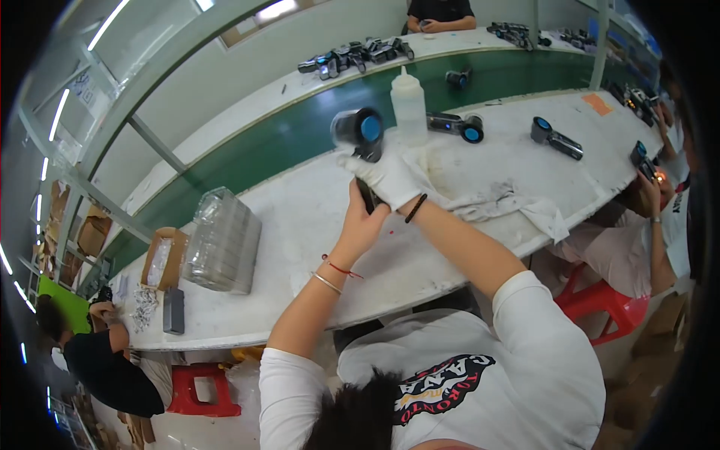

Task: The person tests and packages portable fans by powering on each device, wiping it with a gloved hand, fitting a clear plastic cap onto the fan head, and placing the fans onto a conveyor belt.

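Both hands hold a dark hair-dryer-shaped device (358, 131) upright above the white table. Its barrel is glossy, with a round blue disc at one end. My left hand (364, 219), bare, is closed around the lower handle. In a white glove, my right hand (390, 180) grips the handle higher up, just under the barrel; some of its fingers are blurred. Just beyond the gloved hand stands a translucent squeeze bottle (409, 109). A stained white cloth (502, 204) lies right of my right wrist. Another such device (456, 126) rests beside the bottle.
One more device (556, 139) lies further right, near an orange paper (597, 104). A green conveyor belt (300, 124) runs behind the table. Clear plastic trays (222, 240), a cardboard box (163, 259) and a grey block (173, 310) stand left. Co-workers sit left, right and across.
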Demonstrator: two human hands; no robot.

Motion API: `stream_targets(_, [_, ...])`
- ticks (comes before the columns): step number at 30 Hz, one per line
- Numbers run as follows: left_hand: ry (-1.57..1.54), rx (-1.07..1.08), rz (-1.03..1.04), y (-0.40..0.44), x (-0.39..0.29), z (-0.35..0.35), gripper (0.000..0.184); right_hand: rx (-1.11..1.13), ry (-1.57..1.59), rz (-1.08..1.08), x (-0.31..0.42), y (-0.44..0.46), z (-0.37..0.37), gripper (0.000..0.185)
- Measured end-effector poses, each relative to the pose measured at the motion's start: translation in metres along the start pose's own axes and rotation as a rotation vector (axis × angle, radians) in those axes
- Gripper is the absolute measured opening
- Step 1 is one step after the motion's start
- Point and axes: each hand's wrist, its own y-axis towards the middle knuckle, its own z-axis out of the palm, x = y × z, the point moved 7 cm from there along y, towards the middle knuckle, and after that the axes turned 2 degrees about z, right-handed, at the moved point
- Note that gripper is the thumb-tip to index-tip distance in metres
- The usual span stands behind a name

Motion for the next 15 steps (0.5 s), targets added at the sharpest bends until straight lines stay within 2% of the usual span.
stream_targets(1, [0.016, -0.003, 0.005, -0.002, -0.002, -0.006, 0.067, 0.053, -0.008, 0.047, -0.004, -0.002, 0.009, 0.063])
stream_targets(2, [0.027, -0.071, -0.103, -0.007, 0.003, -0.017, 0.059, 0.106, -0.018, 0.094, -0.008, -0.005, 0.017, 0.062])
stream_targets(3, [0.037, -0.138, -0.205, -0.010, 0.009, -0.028, 0.052, 0.114, -0.107, 0.047, -0.019, -0.002, 0.017, 0.058])
stream_targets(4, [0.048, -0.132, -0.194, -0.010, 0.008, -0.033, 0.052, 0.119, -0.196, -0.001, -0.023, -0.001, 0.018, 0.054])
stream_targets(5, [-0.069, -0.122, -0.281, -0.013, 0.016, -0.035, 0.045, 0.116, -0.482, -0.141, -0.019, 0.000, 0.012, 0.046])
stream_targets(7, [-0.204, -0.106, -0.440, -0.014, 0.025, -0.036, 0.037, 0.091, -0.306, -0.104, -0.036, 0.005, 0.008, 0.043])
stream_targets(9, [-0.178, -0.071, -0.423, -0.010, 0.031, -0.038, 0.036, 0.097, -0.140, -0.043, -0.057, 0.009, 0.011, 0.039])
stream_targets(10, [-0.182, -0.073, -0.375, -0.009, 0.031, -0.037, 0.035, 0.091, -0.162, -0.035, -0.065, 0.012, 0.010, 0.040])
stream_targets(15, [-0.147, -0.063, -0.448, -0.017, 0.028, -0.034, 0.034, 0.083, -0.108, -0.018, -0.078, 0.022, 0.006, 0.046])
